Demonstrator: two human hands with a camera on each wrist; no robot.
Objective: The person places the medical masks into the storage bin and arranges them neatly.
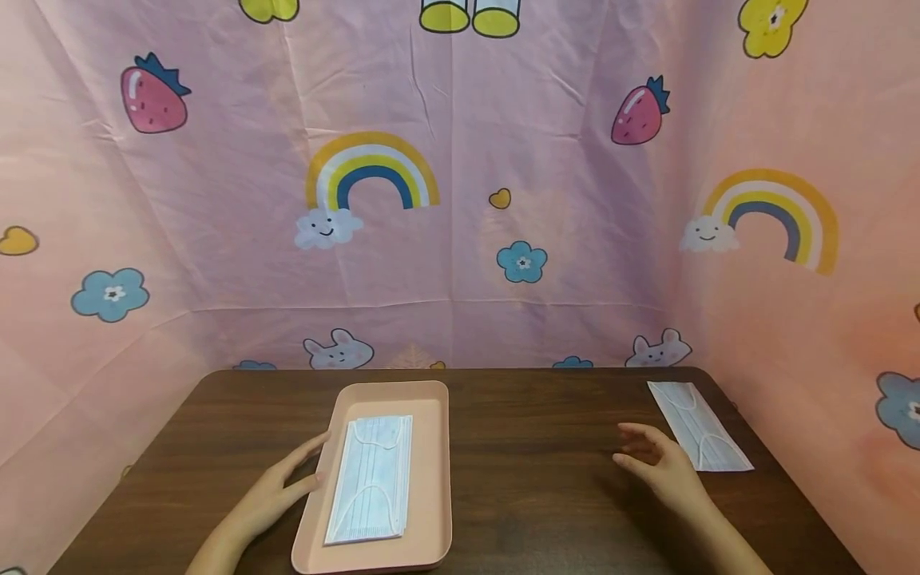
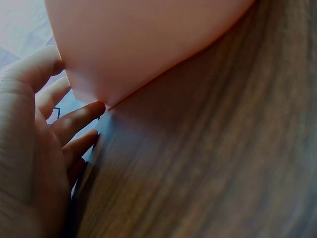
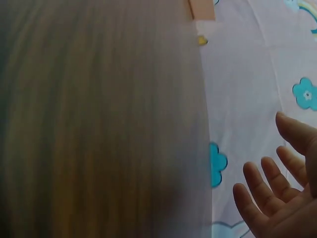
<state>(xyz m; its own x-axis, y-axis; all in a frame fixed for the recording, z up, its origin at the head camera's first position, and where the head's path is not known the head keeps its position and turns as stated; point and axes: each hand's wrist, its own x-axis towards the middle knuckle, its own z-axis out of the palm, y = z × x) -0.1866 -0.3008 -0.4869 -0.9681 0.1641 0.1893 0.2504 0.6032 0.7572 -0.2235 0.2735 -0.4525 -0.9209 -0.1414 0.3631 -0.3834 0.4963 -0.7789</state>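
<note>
A pink tray [image 1: 431, 479] lies left of centre on the table, with a small stack of light blue face masks [image 1: 370, 479] inside it. My left hand [image 1: 276, 487] touches the tray's left side with its fingertips; in the left wrist view the thumb and fingers [image 2: 79, 121] meet the tray wall [image 2: 143, 44]. Another face mask [image 1: 700, 427] lies alone near the table's right edge. Just left of it my right hand [image 1: 664, 471] hovers above the wood, fingers loosely bent and nothing between them. The right wrist view shows that hand [image 3: 282, 198] holding nothing.
The dark wooden table [image 1: 539, 479] has rounded far corners. Behind it and at both sides hangs a pink and lilac cloth [image 1: 460, 239] printed with rainbows, strawberries and flowers. Bare wood lies between the tray and the single mask.
</note>
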